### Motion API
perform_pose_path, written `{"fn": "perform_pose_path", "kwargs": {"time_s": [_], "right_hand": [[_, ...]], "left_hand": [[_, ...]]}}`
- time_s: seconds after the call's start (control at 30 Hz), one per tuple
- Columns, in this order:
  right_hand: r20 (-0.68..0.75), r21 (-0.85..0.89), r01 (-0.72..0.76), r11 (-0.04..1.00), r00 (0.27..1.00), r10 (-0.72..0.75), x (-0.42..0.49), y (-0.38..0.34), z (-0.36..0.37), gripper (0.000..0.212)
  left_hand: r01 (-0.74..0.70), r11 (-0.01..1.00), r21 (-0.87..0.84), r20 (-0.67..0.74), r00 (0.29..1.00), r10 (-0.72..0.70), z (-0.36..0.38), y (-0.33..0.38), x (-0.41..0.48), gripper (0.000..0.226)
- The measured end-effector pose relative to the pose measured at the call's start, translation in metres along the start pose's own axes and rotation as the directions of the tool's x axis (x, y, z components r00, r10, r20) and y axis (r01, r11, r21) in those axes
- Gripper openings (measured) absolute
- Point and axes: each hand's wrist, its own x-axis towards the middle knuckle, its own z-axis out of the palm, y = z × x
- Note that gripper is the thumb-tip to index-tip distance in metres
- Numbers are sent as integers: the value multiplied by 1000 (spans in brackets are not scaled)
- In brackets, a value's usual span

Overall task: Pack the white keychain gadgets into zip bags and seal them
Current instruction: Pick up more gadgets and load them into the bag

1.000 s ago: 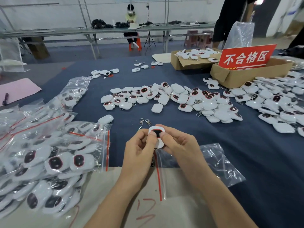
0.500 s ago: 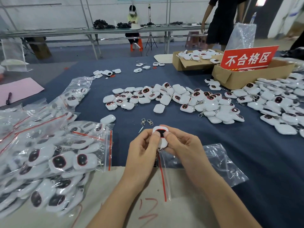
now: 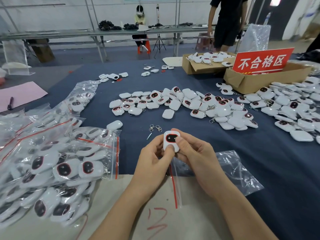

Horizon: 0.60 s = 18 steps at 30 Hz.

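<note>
1. While the left hand [image 3: 154,158] and the right hand [image 3: 195,153] meet just above the near edge of the table, both pinch one white keychain gadget [image 3: 171,142] between them, thumbs on its front and fingers curled behind. Its dark, red-ringed screen is turned up toward the person, which looks to me like a check of the piece before bagging
2. Directly beneath the hands lies an empty zip bag [image 3: 239,172], its red seal strip [image 3: 174,187] running from under the hands toward the person, so the mouth is close by for the gadget to go in; whether any finger holds the bag I cannot tell
3. Just beyond the fingertips sit two loose metal clasps [image 3: 155,128], attached to nothing
4. To the left, filled bags [image 3: 60,161] are piled partly on a cardboard sheet [image 3: 121,205], out of the working spot; finished ones seem to go that side
5. Across the blue cloth [image 3: 277,170] a heap of unbagged gadgets [image 3: 181,104] lies within easy reach, with a bigger heap [image 3: 294,110] to the right, so plenty is left to pack
6. Farther off, a cardboard box [image 3: 251,82] carries a red sign [image 3: 261,61] marking the reject area, probably to keep bad pieces away from good stock
</note>
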Motion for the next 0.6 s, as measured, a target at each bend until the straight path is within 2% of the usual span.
{"fn": "perform_pose_path", "kwargs": {"time_s": [0.2,0.3,0.4,0.43,0.47,0.6], "right_hand": [[-17,-10,-12,1000,1000,11,2,1,0,27],[-26,-78,48,996,998,-50,0,0,0,33],[1,-187,158,970,987,-160,-3,-2,2,32],[8,-201,185,962,982,-187,-4,-3,2,27],[-2,-209,203,956,978,-208,-4,-3,2,22],[-66,-151,204,967,974,-216,-3,-3,0,15]], "left_hand": [[-16,996,83,-2,1000,17,2,-4,2,27],[-46,969,242,-83,994,68,4,-10,2,34],[-142,819,555,-86,970,227,3,-15,1,51],[-171,775,608,-74,960,269,4,-16,1,54],[-193,759,622,-80,948,307,4,-16,0,52],[-234,798,555,-178,904,389,6,-11,-1,29]]}}
